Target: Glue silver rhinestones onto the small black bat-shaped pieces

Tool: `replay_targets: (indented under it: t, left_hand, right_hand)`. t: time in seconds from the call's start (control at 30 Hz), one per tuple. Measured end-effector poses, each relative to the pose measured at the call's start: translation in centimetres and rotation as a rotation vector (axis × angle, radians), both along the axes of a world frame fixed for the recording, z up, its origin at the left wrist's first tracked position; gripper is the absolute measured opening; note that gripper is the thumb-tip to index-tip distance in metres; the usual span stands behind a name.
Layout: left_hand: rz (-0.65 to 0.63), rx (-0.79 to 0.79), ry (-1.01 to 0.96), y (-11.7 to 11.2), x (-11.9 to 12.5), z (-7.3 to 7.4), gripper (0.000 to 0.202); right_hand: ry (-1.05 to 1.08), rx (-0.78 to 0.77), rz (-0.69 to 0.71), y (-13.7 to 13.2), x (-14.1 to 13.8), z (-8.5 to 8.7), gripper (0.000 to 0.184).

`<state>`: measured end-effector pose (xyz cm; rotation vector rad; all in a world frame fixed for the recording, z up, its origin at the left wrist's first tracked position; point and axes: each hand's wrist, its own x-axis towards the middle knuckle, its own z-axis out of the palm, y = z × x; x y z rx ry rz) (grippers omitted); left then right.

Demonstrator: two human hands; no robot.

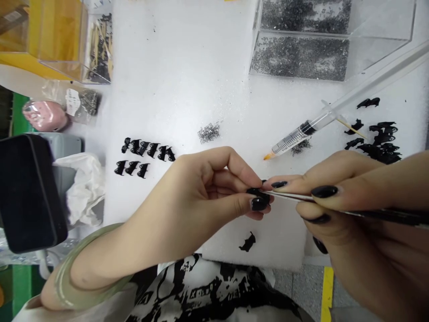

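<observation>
My left hand (201,192) pinches a small black molded piece (257,192) between thumb and fingers, partly covered by the fingertips. In my right hand (355,214) are slim tweezers (290,196), their tips touching or very near the black piece. Whether anything sits between the tips is too small to tell. Beyond the hands lies a syringe (295,138) with an orange tip, a dark pile of bits (301,146) partly under it. A silvery pile of tiny bits (208,132) is above my left hand. One more black piece (248,242) rests near me.
Two rows of black pieces (147,150) lie at left; a heap of them (384,141) is at right beside a thin wooden stick (351,128). Clear boxes (301,56) stand at the back. A phone (31,192), crumpled tissue (83,188) and yellow bin (60,27) are left.
</observation>
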<state>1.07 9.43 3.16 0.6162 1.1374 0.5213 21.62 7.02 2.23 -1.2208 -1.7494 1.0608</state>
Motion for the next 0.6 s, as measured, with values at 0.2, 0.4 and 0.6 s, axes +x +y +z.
replay_targets:
  t: [0.2,0.4,0.6]
  left_hand:
    - [-0.004,0.012,-0.007,0.02,0.06,-0.09,0.018]
    - [0.005,0.022,-0.037,-0.11,-0.05,-0.20,0.021]
    - [-0.011,0.038,-0.036,-0.15,-0.05,-0.24,0.022]
  right_hand:
    - [0.004,-0.001,0.086,0.29,0.08,0.28,0.038]
    - [0.006,0.042,0.151,0.54,0.37,0.21,0.035]
    - [-0.066,0.007,0.109,0.47,0.46,0.23,0.028]
